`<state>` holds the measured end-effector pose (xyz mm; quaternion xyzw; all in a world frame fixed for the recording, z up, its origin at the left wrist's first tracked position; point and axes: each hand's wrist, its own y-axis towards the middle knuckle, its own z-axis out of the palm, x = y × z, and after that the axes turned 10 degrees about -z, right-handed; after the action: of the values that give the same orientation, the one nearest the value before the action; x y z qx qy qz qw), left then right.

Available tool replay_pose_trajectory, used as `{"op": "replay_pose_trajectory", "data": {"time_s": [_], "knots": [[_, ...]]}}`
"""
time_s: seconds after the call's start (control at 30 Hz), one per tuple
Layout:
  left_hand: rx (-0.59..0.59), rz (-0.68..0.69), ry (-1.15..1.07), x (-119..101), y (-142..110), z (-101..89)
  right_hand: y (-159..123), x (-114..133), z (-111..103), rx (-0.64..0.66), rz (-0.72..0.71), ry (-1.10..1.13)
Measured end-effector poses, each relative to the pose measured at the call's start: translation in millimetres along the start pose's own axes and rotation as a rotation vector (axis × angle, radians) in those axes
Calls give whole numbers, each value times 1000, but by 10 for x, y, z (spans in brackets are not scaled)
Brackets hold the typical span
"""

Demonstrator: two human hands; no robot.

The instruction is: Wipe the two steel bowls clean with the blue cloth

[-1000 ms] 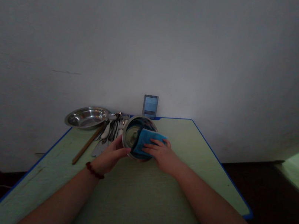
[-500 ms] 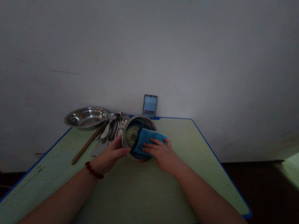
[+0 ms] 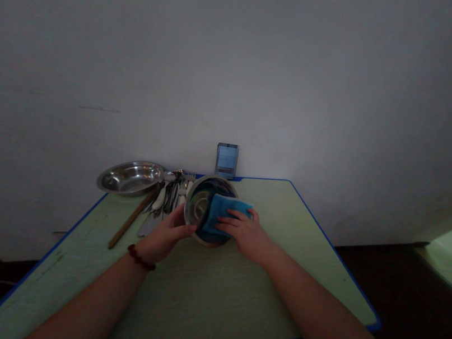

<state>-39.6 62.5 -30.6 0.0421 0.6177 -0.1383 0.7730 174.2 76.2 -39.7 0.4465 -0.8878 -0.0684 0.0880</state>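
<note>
Left hand [image 3: 165, 237] clamped bowl [image 3: 198, 205] at near-left rim. Right hand [image 3: 246, 236] lay on blue cloth [image 3: 216, 210], fingers slightly spread; thumb hidden, so grip couldn't be told. Cloth covered bowl's right side. Bowl stood over table [image 3: 198, 296], right of cutlery [image 3: 168, 198]. Stick [image 3: 132, 219] and oval dish [image 3: 133, 177] lay farther left.
</note>
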Motion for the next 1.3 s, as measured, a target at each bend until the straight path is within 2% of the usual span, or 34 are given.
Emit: {"op": "replay_pose_trajectory", "data": {"time_s": [1.1, 1.3], "knots": [[10, -44, 19, -16, -23, -20, 1, -17, 23, -5, -7, -78], [-35, -74, 11, -15, -27, -22, 3, -12, 17, -13, -8, -48]]}}
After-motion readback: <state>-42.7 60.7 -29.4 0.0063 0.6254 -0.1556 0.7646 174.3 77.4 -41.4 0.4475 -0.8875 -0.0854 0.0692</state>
